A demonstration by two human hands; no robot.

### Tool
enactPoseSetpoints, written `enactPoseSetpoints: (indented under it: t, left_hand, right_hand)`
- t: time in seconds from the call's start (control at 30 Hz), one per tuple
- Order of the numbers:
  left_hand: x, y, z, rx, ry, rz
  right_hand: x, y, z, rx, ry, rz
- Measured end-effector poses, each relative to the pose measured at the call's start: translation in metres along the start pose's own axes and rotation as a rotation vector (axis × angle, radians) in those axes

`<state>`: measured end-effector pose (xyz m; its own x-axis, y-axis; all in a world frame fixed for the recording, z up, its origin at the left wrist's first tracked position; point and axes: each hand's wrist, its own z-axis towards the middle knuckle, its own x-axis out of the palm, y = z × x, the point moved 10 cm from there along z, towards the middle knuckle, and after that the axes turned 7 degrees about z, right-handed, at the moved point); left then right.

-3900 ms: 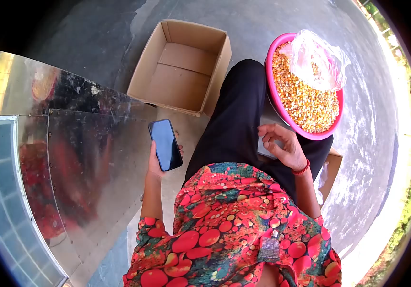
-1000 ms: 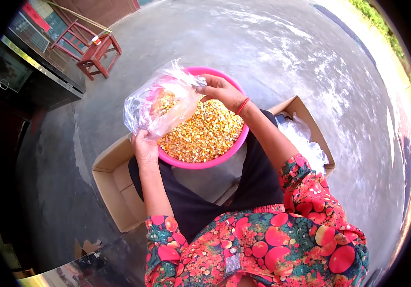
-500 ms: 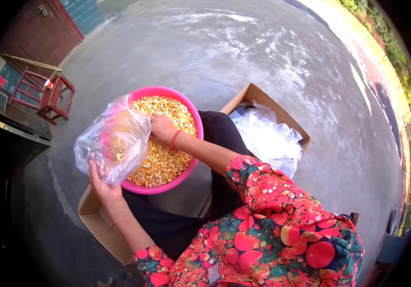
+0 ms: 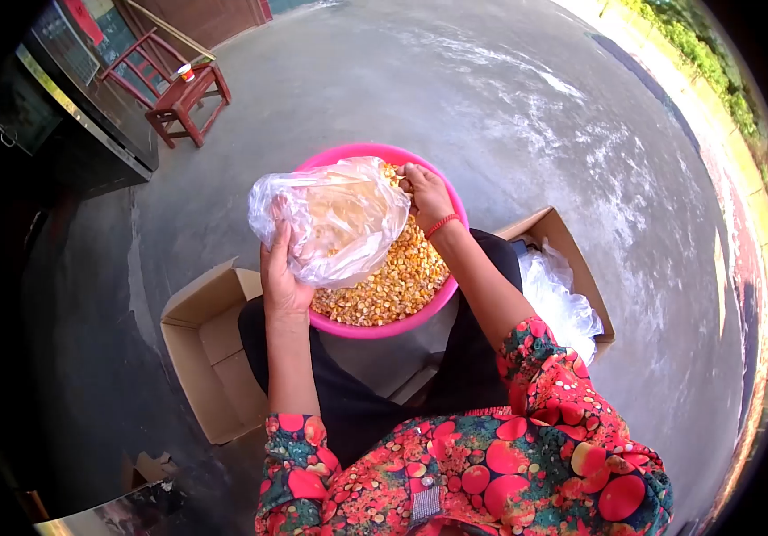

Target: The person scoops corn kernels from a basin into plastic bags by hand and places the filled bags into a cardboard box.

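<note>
Grey concrete floor [image 4: 455,98] is spreading out beneath everything, pale streaks running across it. Nearest, a red-and-green patterned shirt [image 4: 500,456] is filling the bottom of the view, and dark trousers [image 4: 348,420] are stretching forward from it, the knees parted. Beside the left knee an open cardboard box [image 4: 189,362] is standing; beside the right knee another box [image 4: 580,268] is holding crumpled clear plastic [image 4: 558,299]. Between and just beyond the knees a pink basin [image 4: 375,331] is sitting, brimming with yellow corn kernels [image 4: 397,290]. Over its left part a clear plastic bag [image 4: 348,223] is hanging in the hands, hiding some of the corn (whatever lies inside is showing only as a tan blur). The left hand [image 4: 286,284] is gripping the bag's left side, its thumb in front and its fingers closing in behind the film. The right hand [image 4: 429,195], a red bracelet [image 4: 441,225] circling its wrist, is bending its fingers at the bag's right edge; whether they are pinching film, I cannot tell. Farther off, a dark cabinet [image 4: 89,156] is standing at the left, and a red wooden chair [image 4: 179,100] is bearing a small cup [image 4: 186,72]. Farthest right, green foliage [image 4: 697,45] is catching sunlight.
</note>
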<state>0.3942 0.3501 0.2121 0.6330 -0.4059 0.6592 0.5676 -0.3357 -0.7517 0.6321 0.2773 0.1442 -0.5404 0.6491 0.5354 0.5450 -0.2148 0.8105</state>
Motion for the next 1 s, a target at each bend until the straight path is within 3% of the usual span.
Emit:
enactPoseSetpoints:
  t: [0.13, 0.27, 0.33, 0.47, 0.6, 0.67, 0.73, 0.83, 0.93, 0.97, 1.0]
  left_hand:
    - [0.001, 0.0, -0.004, 0.033, 0.017, -0.049]
    - [-0.049, 0.027, -0.007, -0.058, -0.126, 0.054]
    - [-0.05, 0.014, -0.014, 0.012, -0.222, 0.053]
    - [-0.069, 0.008, -0.016, 0.084, -0.234, 0.151]
    - [-0.061, -0.009, -0.021, 0.162, -0.217, 0.126]
    - [-0.063, -0.013, -0.024, 0.146, -0.218, 0.127]
    - [-0.061, -0.016, -0.025, 0.14, -0.206, 0.168]
    - [-0.057, -0.018, -0.027, 0.139, -0.171, 0.2]
    - [-0.051, -0.015, -0.027, 0.118, -0.109, 0.23]
    - [-0.049, -0.012, -0.026, 0.121, -0.096, 0.221]
    - [-0.046, -0.009, -0.026, 0.106, -0.078, 0.195]
  right_hand:
    - [0.025, 0.061, -0.006, -0.047, 0.179, 0.253]
    - [0.092, 0.089, -0.049, -0.027, 0.361, 0.237]
    - [0.14, 0.067, -0.076, 0.072, 0.56, 0.201]
    - [0.169, -0.023, -0.091, 0.283, 0.551, 0.08]
    - [0.154, -0.09, -0.07, 0.329, 0.491, -0.107]
    - [0.154, -0.091, -0.055, 0.073, 0.55, -0.334]
    - [0.146, -0.092, -0.044, 0.066, 0.553, -0.427]
    - [0.142, -0.041, -0.034, -0.479, 0.418, -0.807]
    - [0.152, 0.003, -0.04, -0.508, 0.327, -1.066]
    - [0.16, 0.021, -0.047, -0.872, 0.373, -0.958]
    - [0.164, 0.029, -0.048, -0.857, 0.387, -0.987]
